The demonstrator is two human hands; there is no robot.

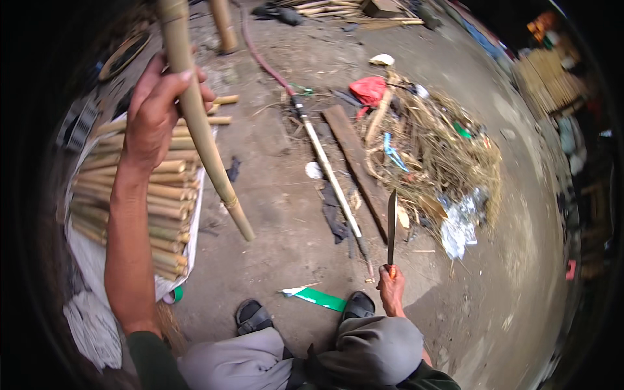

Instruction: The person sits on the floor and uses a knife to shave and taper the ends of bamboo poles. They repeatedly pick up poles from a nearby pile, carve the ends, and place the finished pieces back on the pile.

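Note:
My left hand [156, 104] is raised at the upper left, its fingers wrapped round a long bamboo pole [205, 140]. The pole slants down toward the middle, its lower end hanging over the ground, and its top runs out of view. Beside my right knee, my right hand [392, 286] grips a machete [392, 227] by its orange-brown handle. The dark blade points away from me, apart from the pole. Left of the pole, many cut bamboo pieces [162, 195] lie stacked on a white sack [78, 263], partly hidden behind my left forearm.
A pale rod [325, 162] joined to a reddish hose [257, 49] lies mid-floor, beside a rusty flat bar [354, 166]. Right of it sits a heap of dry straw [448, 149] with plastic scraps. A green strip [316, 298] lies between my feet. More bamboo [325, 8] lies far off.

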